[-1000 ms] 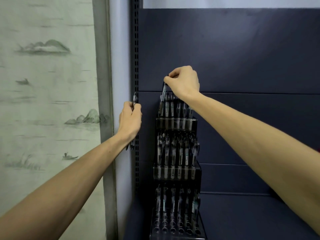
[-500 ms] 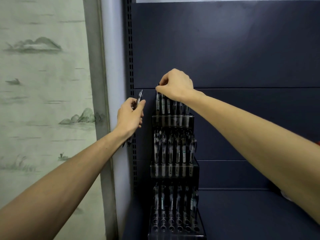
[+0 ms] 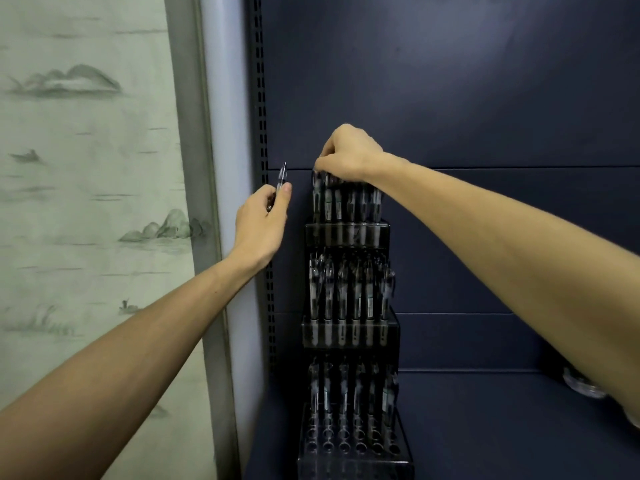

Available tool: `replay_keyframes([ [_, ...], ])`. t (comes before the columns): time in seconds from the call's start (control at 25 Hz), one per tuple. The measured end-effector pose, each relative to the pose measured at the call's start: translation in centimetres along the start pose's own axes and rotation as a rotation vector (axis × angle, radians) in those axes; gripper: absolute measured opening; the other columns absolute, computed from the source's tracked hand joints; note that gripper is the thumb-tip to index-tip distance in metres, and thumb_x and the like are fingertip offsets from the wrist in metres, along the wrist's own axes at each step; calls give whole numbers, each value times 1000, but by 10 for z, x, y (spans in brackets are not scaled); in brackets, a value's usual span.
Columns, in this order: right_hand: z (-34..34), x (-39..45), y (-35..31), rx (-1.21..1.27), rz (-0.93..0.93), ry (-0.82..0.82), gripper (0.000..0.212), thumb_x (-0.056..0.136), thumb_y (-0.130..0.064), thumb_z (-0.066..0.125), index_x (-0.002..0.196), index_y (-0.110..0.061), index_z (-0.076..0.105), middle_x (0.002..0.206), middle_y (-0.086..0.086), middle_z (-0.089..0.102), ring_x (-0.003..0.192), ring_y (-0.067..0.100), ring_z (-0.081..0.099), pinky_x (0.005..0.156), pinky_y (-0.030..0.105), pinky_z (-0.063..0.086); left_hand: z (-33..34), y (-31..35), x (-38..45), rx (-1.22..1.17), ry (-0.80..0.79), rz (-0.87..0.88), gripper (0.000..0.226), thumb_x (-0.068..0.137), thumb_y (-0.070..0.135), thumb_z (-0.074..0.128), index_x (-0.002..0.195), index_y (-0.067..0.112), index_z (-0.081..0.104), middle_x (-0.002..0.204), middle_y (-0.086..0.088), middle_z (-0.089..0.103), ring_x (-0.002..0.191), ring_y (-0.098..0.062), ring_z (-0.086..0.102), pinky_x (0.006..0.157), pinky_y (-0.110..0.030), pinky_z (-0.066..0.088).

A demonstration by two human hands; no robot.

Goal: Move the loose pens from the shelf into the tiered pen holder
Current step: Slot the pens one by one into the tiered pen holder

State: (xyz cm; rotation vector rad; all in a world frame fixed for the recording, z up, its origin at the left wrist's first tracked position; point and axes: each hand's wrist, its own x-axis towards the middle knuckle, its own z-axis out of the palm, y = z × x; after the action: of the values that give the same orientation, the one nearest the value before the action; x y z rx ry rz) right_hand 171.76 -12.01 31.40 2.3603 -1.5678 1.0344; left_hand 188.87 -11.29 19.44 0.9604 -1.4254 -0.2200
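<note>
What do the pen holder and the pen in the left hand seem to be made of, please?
The pen holder looks like dark, smoky, see-through plastic: pen barrels show through its glossy tier fronts. The pen in the left hand seems to be clear plastic with a dark core, its barrel catching light; acrylic or similar, I cannot tell.

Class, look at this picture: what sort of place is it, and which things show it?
Probably a stationery shop display: a dark slotted shelf upright, a shelf panel, and a tiered pen holder full of pens.
</note>
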Motion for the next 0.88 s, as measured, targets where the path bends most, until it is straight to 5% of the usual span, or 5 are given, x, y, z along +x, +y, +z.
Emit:
replay_keyframes([
  [0.24,7,-3,7,-19,-24,-69,20,94,-33,70,103,-19,79,104,-1,75,97,20,68,85,34,57,3,3,-6,-58,23,-48,42,110,36,44,83,3,51,70,-8,50,61,-20,42,44,-25,37],
  [0.4,8,-6,4,14,-71,-14,31,96,-43,66,109,-16,77,109,2,75,103,21,68,95,39,56,5,7,-4,8,-2,76,50,104,47,54,80,3,47,68,-17,50,63,-20,43,57,-36,38],
  [0.56,7,-22,6,289,-142,58,43,96,-58,56,93,-23,79,97,9,78,90,18,72,86,34,56,13,18,-3,53,10,146,49,101,48,60,71,15,39,61,2,39,60,-13,34,59,-36,30],
  [0.72,3,-35,11,391,-193,102,27,93,-42,70,88,-19,82,85,-5,77,83,6,70,82,26,57,29,28,-6,102,-22,179,57,99,55,62,76,5,45,61,5,39,59,-11,32,58,-34,28],
  [0.88,-10,-32,28,557,-45,249,25,94,-39,70,81,-20,80,79,-8,77,80,4,70,86,29,58,33,31,-7,55,68,103,56,98,60,60,76,9,51,64,6,47,60,-9,39,59,-28,34],
])
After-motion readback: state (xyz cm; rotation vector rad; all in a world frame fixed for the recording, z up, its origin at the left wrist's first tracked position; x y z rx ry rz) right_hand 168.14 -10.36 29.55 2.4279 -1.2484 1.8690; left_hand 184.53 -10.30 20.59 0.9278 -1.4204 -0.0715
